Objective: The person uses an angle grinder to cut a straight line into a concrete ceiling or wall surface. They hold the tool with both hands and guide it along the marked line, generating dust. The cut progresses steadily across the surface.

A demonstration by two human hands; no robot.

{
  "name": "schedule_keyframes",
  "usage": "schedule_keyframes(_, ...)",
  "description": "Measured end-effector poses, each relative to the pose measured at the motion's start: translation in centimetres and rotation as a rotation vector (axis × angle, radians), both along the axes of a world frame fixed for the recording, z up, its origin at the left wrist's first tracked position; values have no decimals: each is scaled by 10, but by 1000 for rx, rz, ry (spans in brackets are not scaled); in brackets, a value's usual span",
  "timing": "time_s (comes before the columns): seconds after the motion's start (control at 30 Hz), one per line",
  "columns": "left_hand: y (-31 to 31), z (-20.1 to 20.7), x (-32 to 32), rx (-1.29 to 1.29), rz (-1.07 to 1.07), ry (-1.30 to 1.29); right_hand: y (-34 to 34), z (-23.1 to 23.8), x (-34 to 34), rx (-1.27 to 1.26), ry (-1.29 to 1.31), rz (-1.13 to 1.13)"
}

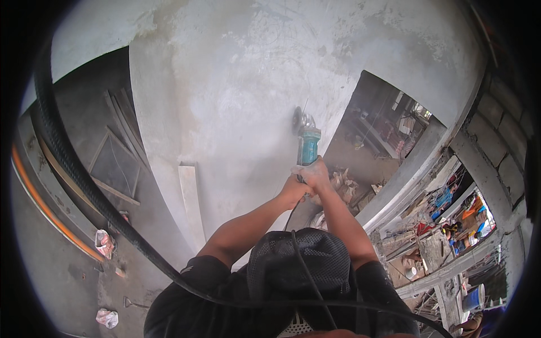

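Head view: we see left hand (294, 191) and right hand (315, 172) wrapped around a teal angle grinder (309, 147), its disc (297, 120) by the pale wall (242, 73), contact unclear; we judge surface grinding under way, the next pass calling for even pressure.

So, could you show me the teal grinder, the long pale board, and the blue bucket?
Teal grinder (309, 149): head view, on the middle of its teal body.
Long pale board (192, 198): head view, partway down its broad face.
Blue bucket (473, 299): head view, on its blue side wall.
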State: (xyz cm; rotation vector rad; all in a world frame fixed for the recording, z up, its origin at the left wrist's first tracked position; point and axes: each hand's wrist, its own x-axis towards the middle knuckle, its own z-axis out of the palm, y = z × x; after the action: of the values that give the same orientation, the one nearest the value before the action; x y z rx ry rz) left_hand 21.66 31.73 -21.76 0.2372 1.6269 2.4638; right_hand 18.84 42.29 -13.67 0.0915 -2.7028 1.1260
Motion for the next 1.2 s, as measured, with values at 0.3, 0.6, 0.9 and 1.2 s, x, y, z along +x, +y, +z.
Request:
schedule_keyframes(0.3,1,-5,-3,21,10,20,-1,7,7,0,-19,0)
schedule_keyframes(0.6,1,-11,-2,3,-13,-10,-1,-2,5,36,-54,-17)
schedule_keyframes(0.9,-1,-27,0,17,-24,-78,-4,-14,6,53,-139,-31)
schedule_keyframes(1.2,-1,-6,8,-7,1,-8,-2,0,9,32,-45,14)
